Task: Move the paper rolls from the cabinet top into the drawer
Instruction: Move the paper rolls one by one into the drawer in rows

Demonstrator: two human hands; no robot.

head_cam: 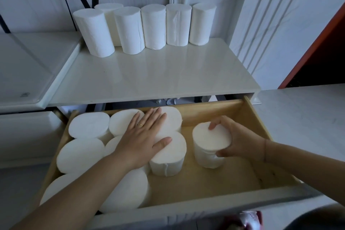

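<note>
Several white paper rolls (153, 26) stand upright in a row at the back of the white cabinet top (153, 76). Below it the wooden drawer (211, 177) is pulled out, and its left half is packed with several upright rolls (87, 125). My left hand (143, 134) lies flat, fingers spread, on top of those packed rolls. My right hand (237, 136) grips one roll (209, 140) by its top edge; that roll stands upright on the drawer floor, right of the packed group and apart from it.
The drawer's right part shows bare wooden floor. A white tray-like surface (28, 69) adjoins the cabinet top on the left. A white panelled wall stands behind, and a dark opening with an orange-red frame (317, 43) is at the right.
</note>
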